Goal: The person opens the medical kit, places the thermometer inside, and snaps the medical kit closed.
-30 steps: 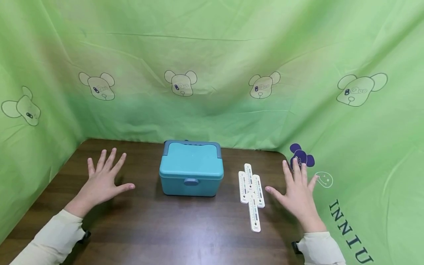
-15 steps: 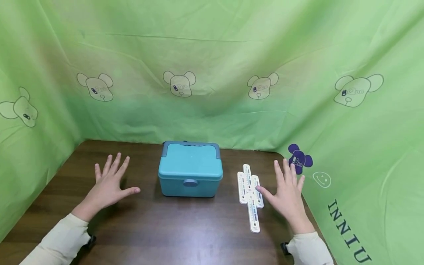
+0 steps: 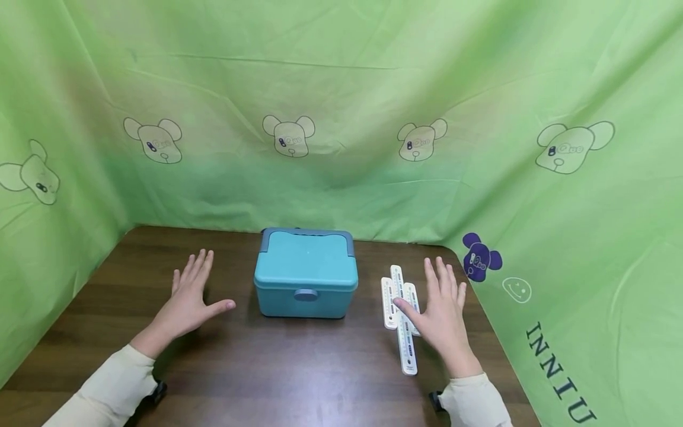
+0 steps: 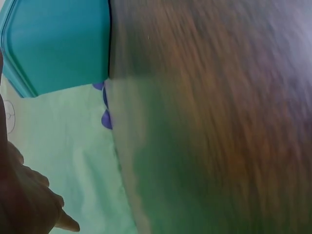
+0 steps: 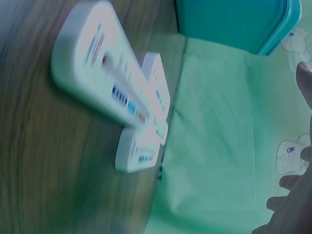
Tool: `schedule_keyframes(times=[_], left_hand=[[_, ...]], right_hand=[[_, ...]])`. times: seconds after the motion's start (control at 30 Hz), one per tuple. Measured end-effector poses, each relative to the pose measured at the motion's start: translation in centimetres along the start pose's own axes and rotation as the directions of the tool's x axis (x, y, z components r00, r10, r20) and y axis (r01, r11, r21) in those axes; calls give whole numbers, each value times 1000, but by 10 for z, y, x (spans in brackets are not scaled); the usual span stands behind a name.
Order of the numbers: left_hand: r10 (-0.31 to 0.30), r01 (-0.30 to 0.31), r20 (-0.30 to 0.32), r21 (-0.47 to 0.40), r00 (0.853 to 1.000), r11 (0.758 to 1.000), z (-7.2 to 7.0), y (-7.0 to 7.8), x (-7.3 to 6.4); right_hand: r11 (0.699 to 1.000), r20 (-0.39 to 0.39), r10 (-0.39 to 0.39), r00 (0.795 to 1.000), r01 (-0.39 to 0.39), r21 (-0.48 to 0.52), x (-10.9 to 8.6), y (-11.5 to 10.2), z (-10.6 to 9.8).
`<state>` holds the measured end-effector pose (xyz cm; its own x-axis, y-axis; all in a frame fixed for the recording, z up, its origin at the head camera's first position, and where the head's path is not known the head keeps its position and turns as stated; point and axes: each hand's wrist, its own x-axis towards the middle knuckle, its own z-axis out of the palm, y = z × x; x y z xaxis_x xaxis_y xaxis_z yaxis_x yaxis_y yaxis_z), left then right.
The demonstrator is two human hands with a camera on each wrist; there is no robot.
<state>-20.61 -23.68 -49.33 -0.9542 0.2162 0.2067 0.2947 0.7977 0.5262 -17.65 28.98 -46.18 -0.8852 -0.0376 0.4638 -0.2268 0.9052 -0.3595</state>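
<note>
As a box [image 3: 306, 276] stands closed on the table [image 3: 299, 367], left hand [image 3: 184, 305] and right hand [image 3: 441, 320] flank it
Fingers [image 3: 203, 273] straight, thumbs apart, the right one near thermometers [image 3: 407, 356]

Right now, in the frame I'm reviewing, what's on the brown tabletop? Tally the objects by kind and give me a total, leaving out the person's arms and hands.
Teal lidded box: 1
White thermometers: 4
Total: 5

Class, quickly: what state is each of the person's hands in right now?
Left hand: open, fingers straight, holding nothing.
Right hand: open, thumb spread wide, holding nothing.
</note>
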Motion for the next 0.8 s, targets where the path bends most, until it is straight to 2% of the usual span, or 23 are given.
schedule_keyframes(times=[0.17, 0.33, 0.5, 0.8], left_hand=[[12, -15, -25, -90, 1000, 996, 4, 4, 3], [-2, 3, 8, -207, 1000, 978, 9, 13, 8], [-24, 29, 23, -277, 999, 961, 14, 20, 10], [-37, 7, -56, -458, 998, 889, 35, 35, 16]], right_hand=[[999, -10, -3, 1000, 3, 40, 1, -13, 8], [998, -18, 15, 1000, -14, 62, -1, -22, 11], [995, -19, 32, 999, -30, 96, -1, -31, 14], [986, -26, 67, 997, -62, 152, -7, -52, 19]])
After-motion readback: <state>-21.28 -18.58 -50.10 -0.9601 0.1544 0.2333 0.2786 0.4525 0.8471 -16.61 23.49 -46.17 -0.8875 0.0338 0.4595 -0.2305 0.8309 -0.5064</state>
